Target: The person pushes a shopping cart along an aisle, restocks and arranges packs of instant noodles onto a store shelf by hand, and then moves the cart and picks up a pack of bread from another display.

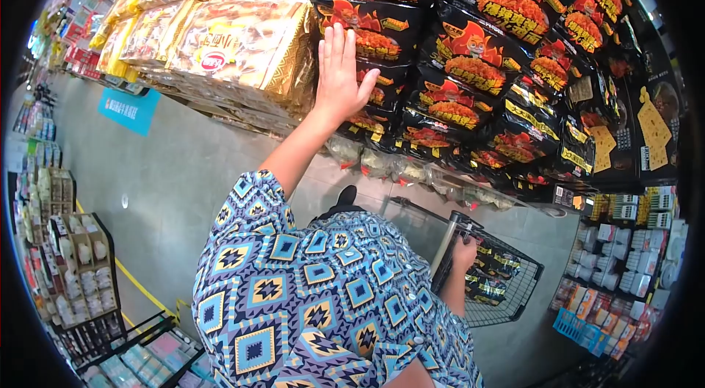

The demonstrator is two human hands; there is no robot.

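My left hand is stretched out flat with its fingers together and thumb apart, in front of black instant noodle packs. Whether the palm presses on a pack or hovers just short of it I cannot tell. These packs carry a red cartoon figure and a picture of orange noodles, and are stacked high. At my right side, my right hand is closed round the handle of a shopping cart. Several black packs with yellow marks lie in the cart.
Gold and clear packaged food is piled left of the noodles. Clear bags hang along the display's lower edge. Shelves of goods stand at left and right. A blue sign juts over the grey floor.
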